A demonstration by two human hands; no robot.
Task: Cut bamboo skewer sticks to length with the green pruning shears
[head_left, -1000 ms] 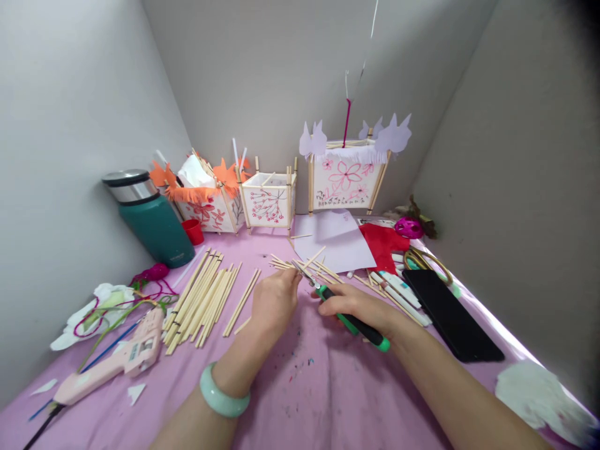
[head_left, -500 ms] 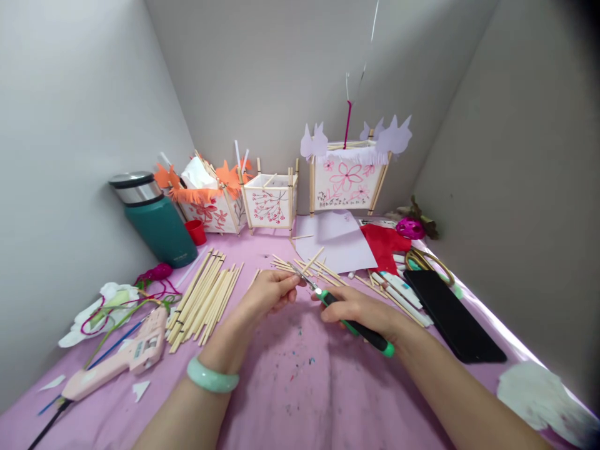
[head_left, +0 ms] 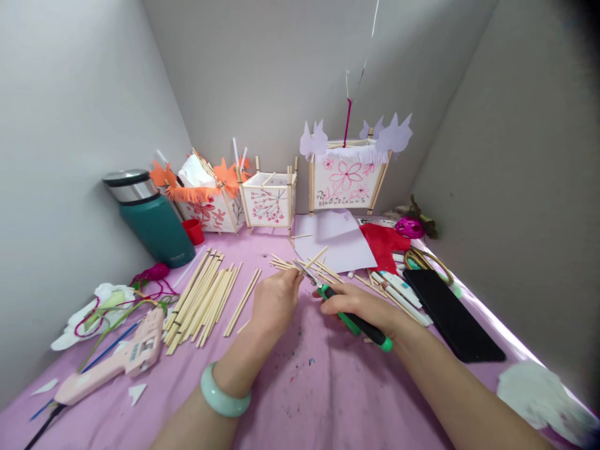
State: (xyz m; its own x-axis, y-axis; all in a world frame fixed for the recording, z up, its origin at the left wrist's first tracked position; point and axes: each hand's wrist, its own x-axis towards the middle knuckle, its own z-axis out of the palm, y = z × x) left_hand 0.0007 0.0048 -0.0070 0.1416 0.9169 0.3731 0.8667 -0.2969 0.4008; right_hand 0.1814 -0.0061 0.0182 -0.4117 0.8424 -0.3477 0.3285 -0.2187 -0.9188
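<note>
My right hand point(head_left: 360, 307) is closed round the black and green handles of a pair of scissors point(head_left: 349, 317), whose blades point up left toward my left fingertips. My left hand point(head_left: 274, 301), with a pale green bangle point(head_left: 224, 392) on its wrist, pinches a thin wooden stick point(head_left: 296, 267) right at the blades. A loose scatter of short sticks point(head_left: 319, 265) lies just beyond both hands on the pink tablecloth point(head_left: 304, 387).
A bundle of long sticks point(head_left: 206, 297) lies left of my hands, a pink glue gun point(head_left: 112, 362) further left, and a green flask point(head_left: 152, 219) behind. Three paper lanterns point(head_left: 269, 200) stand at the back. A black phone point(head_left: 450, 319) and markers point(head_left: 403, 290) lie at the right.
My left hand turned palm-up and lifted half a second ago, then rolled back over and settled at the scissor blades. My right hand with the scissors has barely shifted.
</note>
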